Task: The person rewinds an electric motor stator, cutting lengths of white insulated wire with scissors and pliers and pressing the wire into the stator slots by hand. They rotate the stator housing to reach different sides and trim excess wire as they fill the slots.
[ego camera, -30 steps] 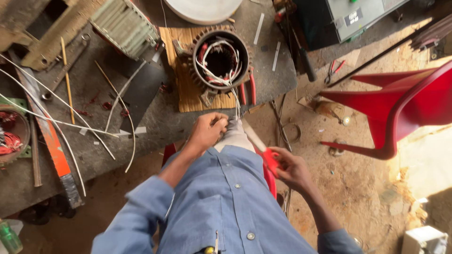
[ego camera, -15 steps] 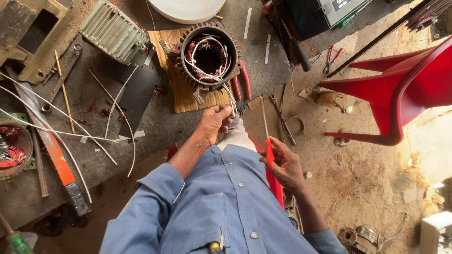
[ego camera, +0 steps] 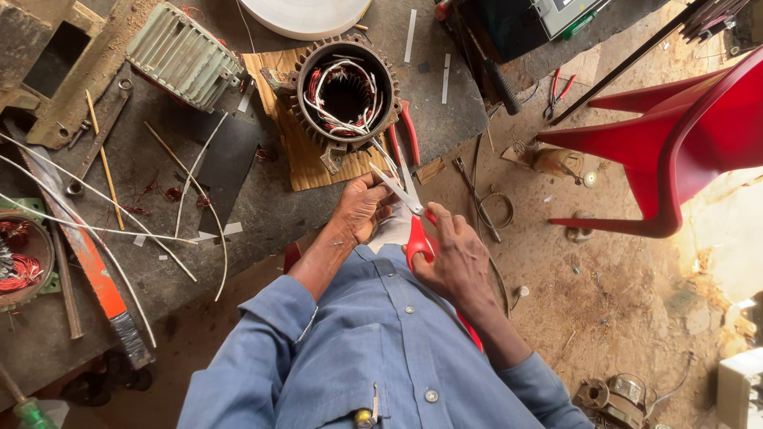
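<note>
My right hand (ego camera: 457,258) grips red-handled scissors (ego camera: 415,226), blades apart and pointing up toward the motor. My left hand (ego camera: 362,208) is closed around a piece of white sheet material (ego camera: 395,226) at the bench edge, right beside the blades. Just beyond both hands stands an open motor stator (ego camera: 343,91) with copper windings and white sleeved leads, resting on a plywood square (ego camera: 306,155).
A ribbed green motor cover (ego camera: 183,56), red pliers (ego camera: 409,135), thin white strips (ego camera: 103,199), an orange-handled brush (ego camera: 99,282) and a copper coil (ego camera: 20,258) lie on the grey bench (ego camera: 262,210). A red plastic chair (ego camera: 675,135) stands at right on the dirt floor.
My right hand has come up from beside my hip to meet the left hand, bringing the scissors to the white material. The view has tilted slightly.
</note>
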`<state>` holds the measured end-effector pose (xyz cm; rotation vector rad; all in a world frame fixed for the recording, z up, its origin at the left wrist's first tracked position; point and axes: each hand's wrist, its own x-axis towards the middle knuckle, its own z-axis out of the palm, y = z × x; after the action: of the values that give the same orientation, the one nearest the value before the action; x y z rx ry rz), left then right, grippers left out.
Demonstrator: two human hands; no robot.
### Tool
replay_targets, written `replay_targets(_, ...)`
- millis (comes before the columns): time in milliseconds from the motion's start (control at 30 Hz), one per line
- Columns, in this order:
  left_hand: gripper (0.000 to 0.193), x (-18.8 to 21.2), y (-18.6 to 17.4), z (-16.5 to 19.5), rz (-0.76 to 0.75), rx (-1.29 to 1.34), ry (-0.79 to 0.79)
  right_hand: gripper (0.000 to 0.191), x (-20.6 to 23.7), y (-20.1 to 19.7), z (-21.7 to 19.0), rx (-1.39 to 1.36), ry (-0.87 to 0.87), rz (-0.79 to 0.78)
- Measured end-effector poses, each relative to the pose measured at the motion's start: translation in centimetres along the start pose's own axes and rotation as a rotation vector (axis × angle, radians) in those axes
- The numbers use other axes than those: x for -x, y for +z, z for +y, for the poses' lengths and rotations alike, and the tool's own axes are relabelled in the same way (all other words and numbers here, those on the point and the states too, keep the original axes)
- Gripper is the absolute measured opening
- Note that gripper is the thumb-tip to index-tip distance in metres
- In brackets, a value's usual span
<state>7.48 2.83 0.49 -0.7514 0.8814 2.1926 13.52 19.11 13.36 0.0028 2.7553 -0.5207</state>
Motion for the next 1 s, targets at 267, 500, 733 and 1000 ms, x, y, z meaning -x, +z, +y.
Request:
replay_targets(267,0.014,-0.13,0.15,-0.14,-0.037,0.011,0.038,0.077,0.05,0.37,0.22,0.037,-0.009,0.007)
replay_targets(500,0.016,-0.15,0.08,-0.16,-0.052,-0.011,0.076,0.078,-0.13,0.48,0.31,0.042,-0.003,-0.015)
replay_targets(733,0.015,-0.04,0.17,-0.04,-0.032,-0.056,0.114,0.077,-0.26,0.26,0.31,0.064,0.005,-0.076)
replay_targets(1000,0.010,-0.33,0.09,-0.33,-0.016,-0.088,0.163,0.073,-0.47,0.32,0.61,0.074,0.005,-0.096)
